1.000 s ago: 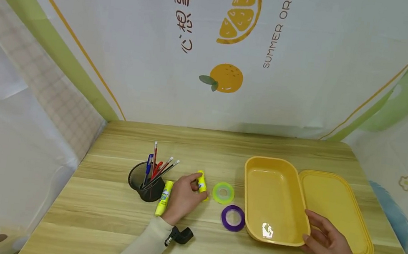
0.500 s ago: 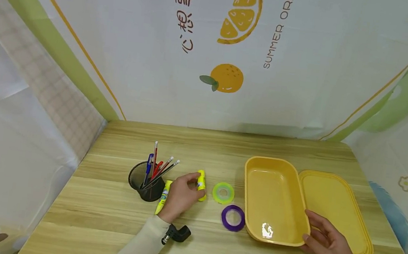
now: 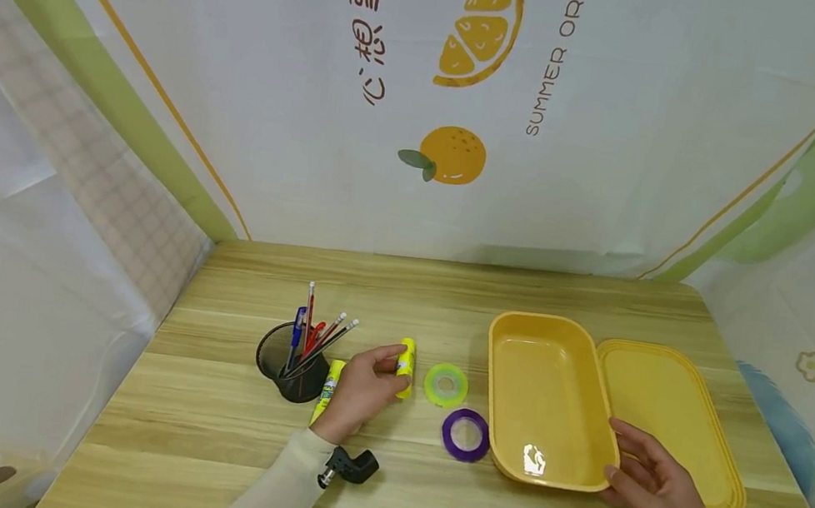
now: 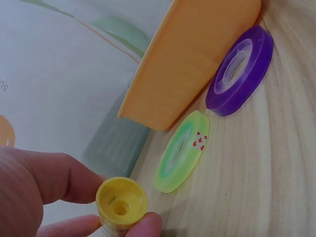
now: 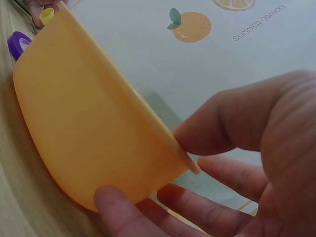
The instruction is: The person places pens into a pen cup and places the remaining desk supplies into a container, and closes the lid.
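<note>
My left hand (image 3: 360,391) pinches a yellow glue stick (image 3: 407,356) between thumb and fingers, a little above the wooden table. In the left wrist view the end of this glue stick (image 4: 122,202) faces the camera as a hollow round yellow base. A second glue stick (image 3: 328,381) lies behind that hand, partly covered by it. With my right hand (image 3: 655,492) I hold the near right corner of the yellow plastic box (image 3: 551,413). Seen from the right wrist, the thumb is on the box's rim and the fingers lie along the outside of the wall (image 5: 84,108).
A black mesh pen holder (image 3: 304,385) with pencils and pens stands at the left. Between hand and box lie a green tape roll (image 3: 432,384) and a purple tape roll (image 3: 449,439). The yellow lid (image 3: 669,409) lies right of the box.
My left hand has raised the glue stick slightly and turned it more upright. The right hand and the box stay where they were.
</note>
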A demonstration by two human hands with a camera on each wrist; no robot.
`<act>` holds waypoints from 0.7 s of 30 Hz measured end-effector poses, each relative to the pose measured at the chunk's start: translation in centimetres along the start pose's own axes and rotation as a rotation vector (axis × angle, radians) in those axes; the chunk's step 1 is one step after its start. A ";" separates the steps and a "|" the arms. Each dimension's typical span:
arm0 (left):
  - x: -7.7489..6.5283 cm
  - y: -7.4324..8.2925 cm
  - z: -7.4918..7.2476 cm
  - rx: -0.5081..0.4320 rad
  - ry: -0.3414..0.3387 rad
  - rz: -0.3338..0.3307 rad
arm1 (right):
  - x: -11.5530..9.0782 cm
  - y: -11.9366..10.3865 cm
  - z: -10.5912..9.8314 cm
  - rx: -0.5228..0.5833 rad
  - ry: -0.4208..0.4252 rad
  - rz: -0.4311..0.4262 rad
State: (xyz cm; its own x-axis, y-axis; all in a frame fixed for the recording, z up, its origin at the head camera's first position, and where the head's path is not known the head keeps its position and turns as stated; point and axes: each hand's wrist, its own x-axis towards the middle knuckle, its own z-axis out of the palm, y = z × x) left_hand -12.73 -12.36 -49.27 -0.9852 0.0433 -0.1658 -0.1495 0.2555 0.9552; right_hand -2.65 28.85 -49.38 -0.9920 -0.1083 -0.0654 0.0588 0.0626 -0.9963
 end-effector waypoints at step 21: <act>-0.6 1.0 0.5 -0.163 -0.070 -0.007 | 0.0 -0.3 0.1 -0.019 -0.007 -0.013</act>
State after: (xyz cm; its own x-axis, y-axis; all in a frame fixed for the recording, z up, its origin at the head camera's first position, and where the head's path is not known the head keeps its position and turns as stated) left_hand -12.26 -11.64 -48.32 -0.9768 0.1107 -0.1835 -0.1732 0.0967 0.9801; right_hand -2.70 28.76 -49.14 -0.9918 -0.1162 -0.0530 0.0438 0.0805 -0.9958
